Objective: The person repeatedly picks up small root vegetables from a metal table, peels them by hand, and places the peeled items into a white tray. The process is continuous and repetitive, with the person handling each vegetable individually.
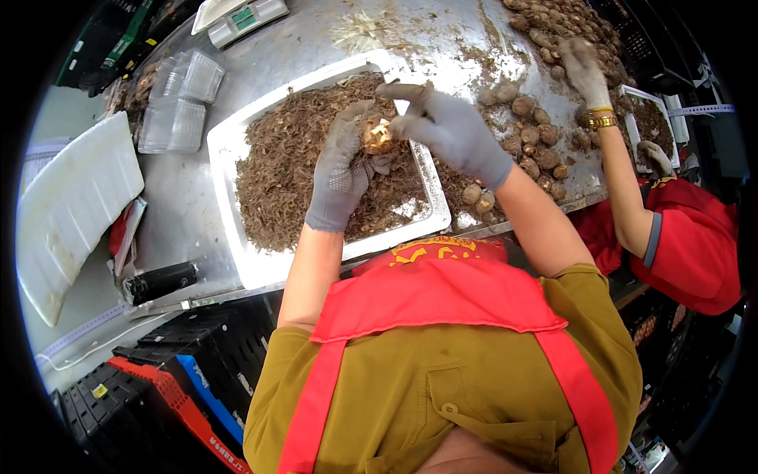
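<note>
My left hand (346,169), in a grey dotted work glove, grips a small brown taro-like tuber (377,136) with pale yellow patches where the skin is off. Close by on its right is my right hand (453,127), gloved in grey with dirty fingertips. Its fingers are spread and slightly blurred; a gap shows between them, and no tool is visible there. Whether the lower fingertips touch the tuber I cannot tell. Both hands are over a white foam tray (228,228) full of brown fibrous peelings (290,160).
Several tubers (536,136) lie right of the tray, with a larger heap (568,29) behind. A co-worker's gloved hand (583,68) reaches to that heap. Clear plastic boxes (174,121), a foam lid (83,207) and a scale (249,21) are leftward. Stacked crates (154,385) stand below the table.
</note>
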Available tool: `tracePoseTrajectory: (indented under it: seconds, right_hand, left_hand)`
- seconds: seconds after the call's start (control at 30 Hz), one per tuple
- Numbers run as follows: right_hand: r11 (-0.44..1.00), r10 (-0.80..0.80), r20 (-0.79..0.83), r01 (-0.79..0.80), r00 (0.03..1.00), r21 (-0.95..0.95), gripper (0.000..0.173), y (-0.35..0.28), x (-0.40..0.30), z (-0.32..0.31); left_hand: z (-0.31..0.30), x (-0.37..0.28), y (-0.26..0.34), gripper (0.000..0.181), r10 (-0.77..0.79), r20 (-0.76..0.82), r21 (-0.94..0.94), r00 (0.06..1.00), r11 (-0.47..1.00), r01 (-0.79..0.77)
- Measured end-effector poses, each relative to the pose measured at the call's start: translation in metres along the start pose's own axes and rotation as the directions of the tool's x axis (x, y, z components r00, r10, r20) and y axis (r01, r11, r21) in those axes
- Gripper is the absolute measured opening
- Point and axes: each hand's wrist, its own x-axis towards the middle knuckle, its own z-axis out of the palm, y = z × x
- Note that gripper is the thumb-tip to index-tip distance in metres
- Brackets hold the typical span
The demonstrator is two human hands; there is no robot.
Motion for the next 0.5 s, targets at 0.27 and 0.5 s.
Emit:
tracePoseTrajectory:
  seconds: [0.27, 0.5]
  right_hand:
    - [0.979, -0.138, -0.269, 0.089, 0.953, -0.185, 0.030, 0.023, -0.001, 0.040]
    - [0.994, -0.051, -0.356, 0.015, 0.933, -0.104, 0.033, 0.024, 0.008, 0.041]
  left_hand:
    - [0.003, -0.004, -0.019, 0.042, 0.054, -0.192, 0.361, 0.980, 0.932, 0.019]
    - [0.010, -0.011, -0.012, 0.062, 0.017, -0.187, 0.416, 0.982, 0.907, 0.064]
